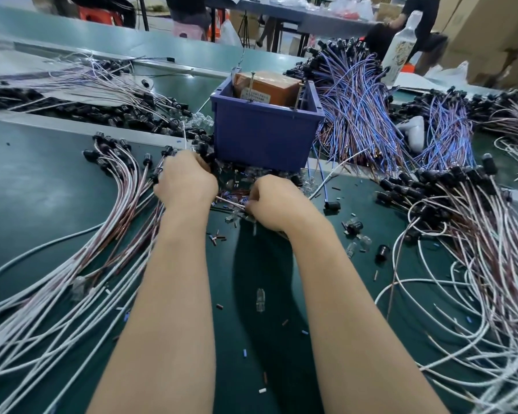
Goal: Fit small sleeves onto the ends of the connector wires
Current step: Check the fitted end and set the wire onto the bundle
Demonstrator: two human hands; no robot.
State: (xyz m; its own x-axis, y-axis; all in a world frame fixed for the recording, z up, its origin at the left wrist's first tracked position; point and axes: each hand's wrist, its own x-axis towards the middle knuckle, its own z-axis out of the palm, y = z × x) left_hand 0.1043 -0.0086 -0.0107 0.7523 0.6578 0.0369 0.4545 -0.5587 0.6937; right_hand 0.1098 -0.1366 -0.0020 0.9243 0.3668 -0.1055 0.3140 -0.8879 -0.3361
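My left hand (183, 181) is curled over black connector heads just in front of the purple bin, gripping one; which one is hidden under my fingers. My right hand (274, 203) pinches the thin ends of a connector wire (229, 202) that runs leftward toward my left hand. Small sleeves (219, 236), brown, blue and black, lie scattered on the green mat around and below my hands. A clear plastic piece (260, 298) lies between my forearms.
A purple bin (263, 135) holding an orange block stands right behind my hands. White-and-brown wire bundles (81, 264) fan out left, a similar heap (473, 249) right, blue-purple wires (356, 109) behind. Loose black caps (382, 253) lie right. People stand at far tables.
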